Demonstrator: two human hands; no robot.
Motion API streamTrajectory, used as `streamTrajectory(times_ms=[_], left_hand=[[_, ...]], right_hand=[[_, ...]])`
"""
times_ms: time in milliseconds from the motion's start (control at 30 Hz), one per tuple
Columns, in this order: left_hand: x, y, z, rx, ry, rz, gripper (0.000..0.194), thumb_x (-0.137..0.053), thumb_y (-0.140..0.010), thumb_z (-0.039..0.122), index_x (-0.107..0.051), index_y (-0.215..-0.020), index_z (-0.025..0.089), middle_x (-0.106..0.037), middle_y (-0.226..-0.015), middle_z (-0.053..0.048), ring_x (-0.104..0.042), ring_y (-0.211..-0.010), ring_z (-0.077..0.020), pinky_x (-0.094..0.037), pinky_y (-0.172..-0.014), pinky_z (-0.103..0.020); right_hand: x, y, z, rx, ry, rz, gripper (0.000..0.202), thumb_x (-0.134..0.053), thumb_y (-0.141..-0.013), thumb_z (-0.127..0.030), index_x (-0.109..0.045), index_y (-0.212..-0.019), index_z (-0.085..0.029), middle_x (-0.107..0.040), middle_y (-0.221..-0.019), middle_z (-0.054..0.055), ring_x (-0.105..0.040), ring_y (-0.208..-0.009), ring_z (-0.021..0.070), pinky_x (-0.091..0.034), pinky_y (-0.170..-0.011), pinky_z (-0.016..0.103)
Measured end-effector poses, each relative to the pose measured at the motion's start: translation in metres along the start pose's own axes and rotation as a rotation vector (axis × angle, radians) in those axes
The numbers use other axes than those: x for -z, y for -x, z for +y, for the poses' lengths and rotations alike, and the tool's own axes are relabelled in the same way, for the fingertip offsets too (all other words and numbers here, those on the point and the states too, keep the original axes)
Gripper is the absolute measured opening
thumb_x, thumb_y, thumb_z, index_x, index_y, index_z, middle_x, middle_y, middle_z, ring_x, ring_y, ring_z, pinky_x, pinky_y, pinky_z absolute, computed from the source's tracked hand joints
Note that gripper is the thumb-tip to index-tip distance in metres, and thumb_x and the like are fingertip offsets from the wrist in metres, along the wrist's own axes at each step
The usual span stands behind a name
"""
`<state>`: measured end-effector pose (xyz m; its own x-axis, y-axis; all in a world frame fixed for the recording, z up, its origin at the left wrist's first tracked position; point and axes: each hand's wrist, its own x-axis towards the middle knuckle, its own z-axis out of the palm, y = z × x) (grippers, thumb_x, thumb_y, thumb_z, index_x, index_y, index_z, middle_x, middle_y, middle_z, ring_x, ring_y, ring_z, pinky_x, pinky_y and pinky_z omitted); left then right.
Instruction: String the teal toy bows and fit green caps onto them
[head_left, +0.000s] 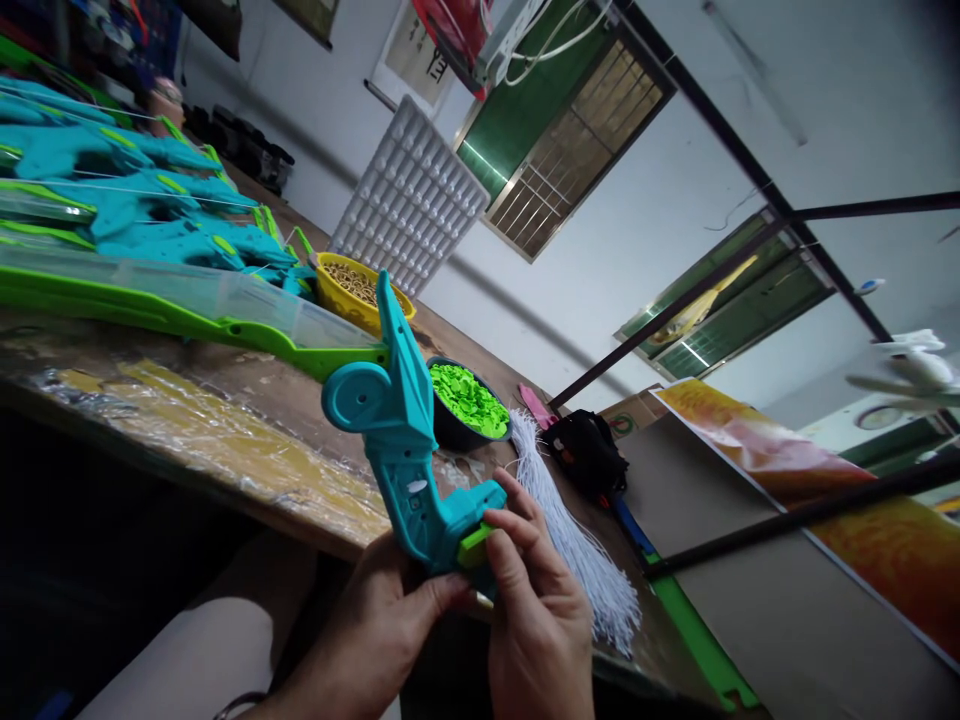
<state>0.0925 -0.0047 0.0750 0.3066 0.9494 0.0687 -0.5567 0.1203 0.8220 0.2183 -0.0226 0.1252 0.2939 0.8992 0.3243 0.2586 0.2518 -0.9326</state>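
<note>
Yellow bowl (351,309), cords (574,545) on table (300,418)

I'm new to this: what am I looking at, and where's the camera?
There is no machine here: a person works bare-handed. The one picture comes from a camera worn on that person's head. The left hand grips a teal plastic part; the right hand holds a small bright green plastic piece at its lower end. On the brown table are a yellow bowl of golden rings, a round dark bowl of bright green pieces, and a bundle of thin white cords.
</note>
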Motion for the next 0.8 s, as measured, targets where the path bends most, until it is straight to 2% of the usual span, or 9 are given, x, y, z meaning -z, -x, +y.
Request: streamTrajectory(times_ms=[200,333,433,533,600,733,800], left_hand=[[-0.002,0.003,0.006,-0.019,-0.015,-0.019,0.043,-0.074,-0.087,0.027,-0.07,-0.13,0.027,-0.07,-0.136,-0.004,-0.063,-0.126,-0.0288,-0.05,-0.109,-0.039],[-0.001,0.005,0.011,-0.036,-0.026,-0.003,0.044,-0.078,-0.084,0.033,-0.072,-0.127,0.027,-0.072,-0.132,-0.004,-0.064,-0.124,-0.0287,-0.05,-0.109,-0.036],[0.001,0.005,0.014,0.024,-0.021,-0.002,0.046,-0.079,-0.083,0.039,-0.073,-0.126,0.025,-0.075,-0.126,-0.005,-0.066,-0.122,-0.0301,-0.053,-0.106,-0.037],[0.005,0.006,0.017,0.032,-0.051,0.011,0.047,-0.079,-0.084,0.042,-0.073,-0.127,0.025,-0.074,-0.129,-0.005,-0.065,-0.123,-0.0306,-0.051,-0.109,-0.038],[0.008,0.007,0.018,0.022,-0.1,0.017,0.047,-0.078,-0.084,0.043,-0.073,-0.127,0.026,-0.071,-0.133,-0.004,-0.064,-0.125,-0.0304,-0.049,-0.111,-0.038],[0.014,0.01,0.019,-0.028,-0.149,-0.01,0.045,-0.077,-0.085,0.041,-0.073,-0.128,0.028,-0.071,-0.133,-0.003,-0.06,-0.131,-0.0313,-0.051,-0.107,-0.033],[0.017,0.012,0.017,-0.057,-0.182,-0.013,0.041,-0.077,-0.085,0.04,-0.075,-0.123,0.027,-0.075,-0.127,-0.004,-0.065,-0.124,-0.032,-0.054,-0.102,-0.032]], right_hand=[[-0.002,0.008,0.005,0.118,0.085,0.014,0.016,-0.07,-0.093,-0.042,-0.076,-0.096,-0.027,-0.049,-0.152,0.006,-0.038,-0.145,0.0337,-0.033,-0.117,0.056],[-0.004,0.012,0.008,0.147,0.136,-0.032,0.015,-0.069,-0.094,-0.038,-0.073,-0.101,-0.025,-0.044,-0.155,0.008,-0.037,-0.146,0.034,-0.03,-0.12,0.058],[-0.004,0.009,0.003,0.097,0.049,-0.09,0.034,-0.071,-0.093,-0.038,-0.066,-0.125,-0.029,-0.048,-0.153,0.009,-0.046,-0.141,0.0311,-0.039,-0.117,0.052],[-0.001,0.004,-0.006,-0.047,0.013,-0.227,0.055,-0.073,-0.09,-0.042,-0.056,-0.141,-0.029,-0.06,-0.14,0.009,-0.059,-0.126,0.028,-0.051,-0.106,0.042],[0.001,0.0,-0.011,-0.125,0.009,-0.303,0.056,-0.075,-0.087,-0.044,-0.058,-0.138,-0.027,-0.065,-0.131,0.009,-0.063,-0.117,0.0266,-0.055,-0.098,0.037],[0.002,-0.004,-0.014,-0.165,-0.112,-0.345,0.045,-0.083,-0.079,-0.037,-0.064,-0.118,-0.025,-0.069,-0.115,0.005,-0.065,-0.1,0.0199,-0.055,-0.085,0.027],[0.002,-0.004,-0.012,-0.165,-0.157,-0.364,0.04,-0.084,-0.077,-0.032,-0.063,-0.111,-0.025,-0.068,-0.109,0.002,-0.064,-0.094,0.0172,-0.054,-0.081,0.023]])
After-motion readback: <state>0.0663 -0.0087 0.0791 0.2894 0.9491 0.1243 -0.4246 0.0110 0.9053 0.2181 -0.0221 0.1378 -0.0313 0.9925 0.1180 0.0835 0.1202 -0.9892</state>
